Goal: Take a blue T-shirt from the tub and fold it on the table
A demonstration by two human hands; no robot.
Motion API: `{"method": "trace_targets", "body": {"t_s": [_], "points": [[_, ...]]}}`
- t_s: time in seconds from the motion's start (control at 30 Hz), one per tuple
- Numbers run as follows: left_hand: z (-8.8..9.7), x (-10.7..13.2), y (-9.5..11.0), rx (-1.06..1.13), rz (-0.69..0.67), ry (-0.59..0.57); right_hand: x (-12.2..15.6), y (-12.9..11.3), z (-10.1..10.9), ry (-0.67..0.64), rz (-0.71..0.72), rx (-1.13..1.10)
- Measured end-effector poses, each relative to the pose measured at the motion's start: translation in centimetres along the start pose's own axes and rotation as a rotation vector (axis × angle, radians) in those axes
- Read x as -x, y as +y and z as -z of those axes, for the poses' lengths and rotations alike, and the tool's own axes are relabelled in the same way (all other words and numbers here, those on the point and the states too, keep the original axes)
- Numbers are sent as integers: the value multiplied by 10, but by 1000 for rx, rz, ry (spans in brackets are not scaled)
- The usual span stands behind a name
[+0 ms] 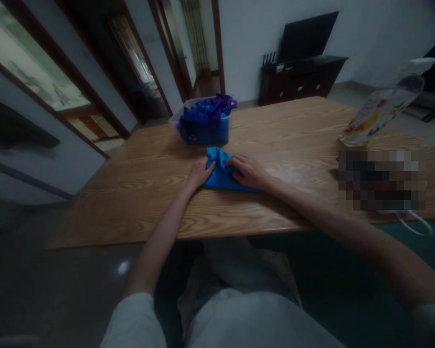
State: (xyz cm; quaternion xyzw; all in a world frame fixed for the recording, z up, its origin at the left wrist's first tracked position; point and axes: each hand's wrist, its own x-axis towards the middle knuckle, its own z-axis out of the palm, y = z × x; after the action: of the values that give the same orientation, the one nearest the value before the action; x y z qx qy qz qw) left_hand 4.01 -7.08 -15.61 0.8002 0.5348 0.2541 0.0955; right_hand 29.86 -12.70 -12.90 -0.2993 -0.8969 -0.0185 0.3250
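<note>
A bright blue cloth point(219, 170) lies partly folded on the wooden table point(297, 135). My left hand point(200, 173) grips its left edge with fingers curled on the fabric. My right hand point(248, 171) presses and pinches its right side. Just behind the cloth stands a clear plastic bin point(204, 124) heaped with dark blue and purple cloths.
A clear plastic bag with a yellow and red print point(380, 108) stands at the table's right. A blurred dark object point(382, 180) lies near the right front edge with a white cord. A dark cabinet with a screen point(300, 72) stands against the far wall.
</note>
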Motion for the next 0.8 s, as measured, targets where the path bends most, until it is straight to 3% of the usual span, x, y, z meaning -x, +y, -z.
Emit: {"method": "trace_targets", "body": {"t_s": [0.1, 0.23, 0.6, 0.8], "points": [[1, 0, 1, 21, 7, -16, 0, -14, -6, -99, 181, 35], [1, -1, 1, 17, 33, -37, -1, -21, -10, -149, 246, 61], [-2, -2, -6, 17, -6, -30, 1, -4, -12, -103, 213, 84], [-1, -2, -5, 11, -18, -33, 1, 25, 0, -71, -10, 68]]}}
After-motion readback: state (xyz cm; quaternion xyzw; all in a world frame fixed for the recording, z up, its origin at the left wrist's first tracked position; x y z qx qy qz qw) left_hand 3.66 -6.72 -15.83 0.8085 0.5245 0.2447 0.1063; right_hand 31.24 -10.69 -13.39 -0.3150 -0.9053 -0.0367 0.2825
